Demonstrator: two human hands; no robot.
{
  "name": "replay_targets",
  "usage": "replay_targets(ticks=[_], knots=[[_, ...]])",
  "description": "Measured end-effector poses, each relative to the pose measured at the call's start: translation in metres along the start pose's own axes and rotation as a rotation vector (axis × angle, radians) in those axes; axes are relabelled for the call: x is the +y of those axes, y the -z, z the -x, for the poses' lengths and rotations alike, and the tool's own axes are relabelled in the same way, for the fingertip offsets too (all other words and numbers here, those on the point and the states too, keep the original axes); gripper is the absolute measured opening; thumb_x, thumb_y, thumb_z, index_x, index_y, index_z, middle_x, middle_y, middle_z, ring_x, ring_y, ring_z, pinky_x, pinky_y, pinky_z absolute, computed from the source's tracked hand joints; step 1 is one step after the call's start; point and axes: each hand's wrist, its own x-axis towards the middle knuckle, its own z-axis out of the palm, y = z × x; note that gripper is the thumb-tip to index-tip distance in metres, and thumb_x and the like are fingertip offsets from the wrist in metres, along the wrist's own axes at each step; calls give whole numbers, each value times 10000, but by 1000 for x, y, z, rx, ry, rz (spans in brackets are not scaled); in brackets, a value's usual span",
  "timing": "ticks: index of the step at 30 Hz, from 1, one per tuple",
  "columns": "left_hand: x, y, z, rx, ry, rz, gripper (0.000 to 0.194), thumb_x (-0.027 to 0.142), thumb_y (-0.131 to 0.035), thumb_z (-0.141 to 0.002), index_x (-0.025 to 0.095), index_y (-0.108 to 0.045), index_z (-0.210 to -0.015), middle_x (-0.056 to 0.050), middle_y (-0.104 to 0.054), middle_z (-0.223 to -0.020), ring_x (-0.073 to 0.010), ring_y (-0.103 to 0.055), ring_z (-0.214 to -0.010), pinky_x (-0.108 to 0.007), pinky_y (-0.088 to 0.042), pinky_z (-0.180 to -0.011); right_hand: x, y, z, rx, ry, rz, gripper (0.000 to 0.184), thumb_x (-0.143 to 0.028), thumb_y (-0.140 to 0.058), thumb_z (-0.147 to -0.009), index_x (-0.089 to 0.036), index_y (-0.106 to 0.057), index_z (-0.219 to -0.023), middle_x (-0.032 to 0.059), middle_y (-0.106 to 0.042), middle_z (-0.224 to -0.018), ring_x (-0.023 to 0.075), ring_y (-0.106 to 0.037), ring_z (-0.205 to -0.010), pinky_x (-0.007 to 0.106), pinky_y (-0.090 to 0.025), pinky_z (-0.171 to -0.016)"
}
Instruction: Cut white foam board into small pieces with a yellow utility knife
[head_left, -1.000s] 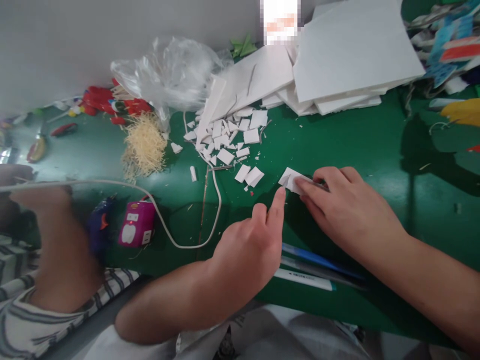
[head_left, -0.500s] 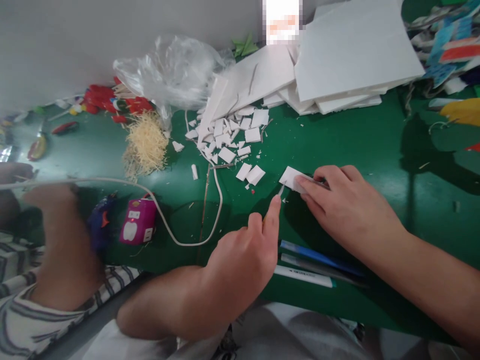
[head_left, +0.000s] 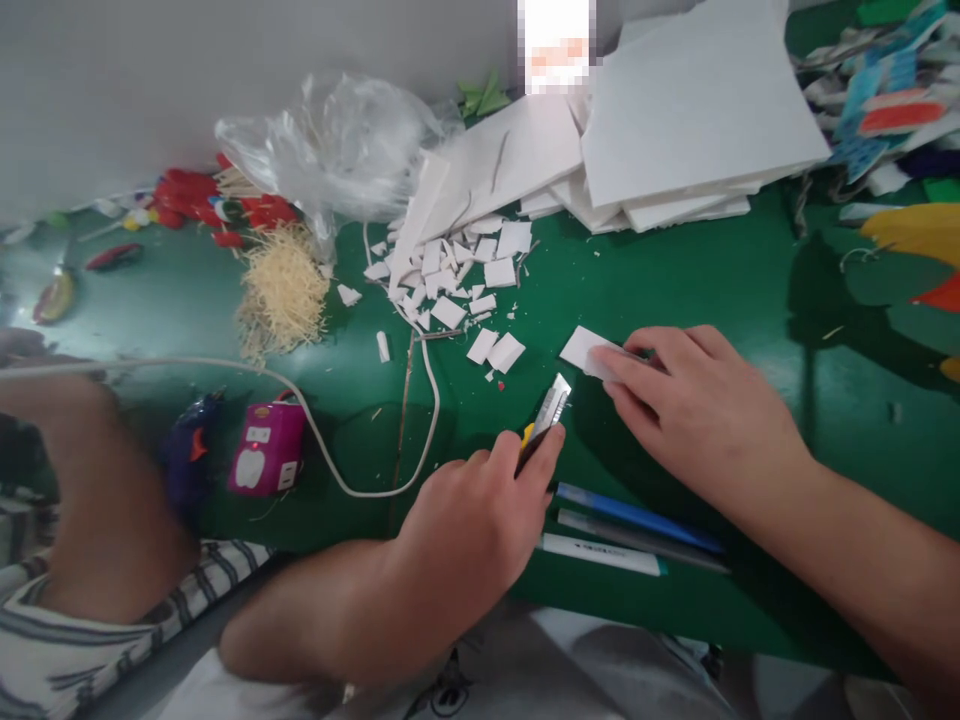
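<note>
My left hand [head_left: 472, 520] is closed round a utility knife [head_left: 547, 415] with a yellow body; its blade points up and right, clear of the foam. My right hand [head_left: 697, 410] presses its fingers flat on a small white foam piece [head_left: 585, 348] lying on the green table [head_left: 675, 270]. The knife tip sits a little below and left of that piece. Two cut foam bits [head_left: 496, 350] lie just left of it.
A heap of white foam scraps [head_left: 450, 270] and stacked foam boards [head_left: 675, 120] lie at the back. Pens [head_left: 630, 525] rest near the front edge. A pink device [head_left: 262, 458] with a white cable, a straw pile [head_left: 283, 290], a plastic bag and another person's arm [head_left: 105, 500] are left.
My left hand has drawn back from the foam piece toward me, and the knife blade now shows free of it. My right hand still holds the piece down.
</note>
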Motion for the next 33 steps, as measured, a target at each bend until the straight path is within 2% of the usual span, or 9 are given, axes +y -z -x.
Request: replay_targets(ticks=[3, 5, 7, 9, 12, 15, 20, 27, 33], knots=[[-10, 1, -7, 95, 26, 117, 400, 287, -645, -976, 154, -687, -1351, 2, -669, -797, -164, -652, -556, -271, -463, -431, 5, 7, -2, 76, -8, 0, 305, -256, -506, -1041, -203, -761, -1199, 137, -740, -1051, 256, -600, -887, 397, -501, -781], [-21, 2, -13, 246, 77, 281, 220, 315, -610, -1008, 149, -740, -1071, 0, -670, -771, -144, -642, -579, -257, -482, -492, 6, 13, -3, 148, 20, -24, 311, -251, -540, -1031, -185, -739, -1262, 140, -756, -1080, 261, -640, -927, 397, -516, -806], [-33, 4, -19, 396, 160, 541, 213, 293, -599, -1011, 171, -685, -859, 19, -656, -728, -93, -584, -545, -222, -482, -543, 5, 19, -4, 194, 73, -65, 323, -239, -564, -1022, -209, -716, -1305, 117, -770, -1103, 252, -679, -982, 385, -525, -828], [-42, 5, -26, 446, 280, 880, 170, 311, -641, -970, 178, -682, -873, 33, -666, -716, -64, -547, -507, -195, -446, -511, 3, 22, -4, 221, 135, -111, 320, -220, -573, -1017, -250, -705, -1306, 85, -783, -1107, 237, -705, -1017, 373, -533, -841], [-47, 5, -37, 391, 389, 1294, 196, 360, -712, -884, 167, -719, -925, 47, -649, -630, -76, -552, -474, -200, -435, -472, -2, 24, -4, 261, 211, -168, 325, -171, -600, -1001, -231, -674, -1312, 76, -795, -1095, 213, -729, -1017, 352, -550, -858], [-45, 2, -44, 344, 413, 1495, 168, 314, -765, -804, 158, -724, -850, 67, -601, -533, -74, -527, -429, -189, -417, -438, -5, 22, -4, 274, 260, -197, 349, -126, -633, -985, -183, -620, -1329, 87, -803, -1084, 193, -743, -1004, 330, -563, -879], [-44, -2, -44, 307, 443, 1671, 96, 226, -783, -759, 155, -728, -791, 72, -607, -511, -53, -509, -404, -156, -386, -420, -6, 17, -4, 299, 279, -230, 385, -106, -658, -971, -170, -585, -1343, 90, -806, -1093, 192, -747, -1021, 342, -587, -901], [-46, -4, -46, 236, 484, 1806, 121, 239, -821, -755, 146, -754, -795, 56, -617, -500, -48, -516, -421, -149, -389, -447, -3, 13, -5, 346, 306, -260, 377, -88, -683, -948, -107, -605, -1317, 117, -796, -1072, 202, -744, -1022, 333, -599, -931], [-45, -4, -49, 141, 437, 1949, 131, 271, -832, -770, 154, -776, -790, 42, -657, -573, -47, -545, -443, -151, -389, -444, -3, 14, -6, 342, 310, -284, 328, -104, -656, -974, -101, -611, -1299, 127, -794, -1098, 193, -741, -1045, 333, -597, -966]])
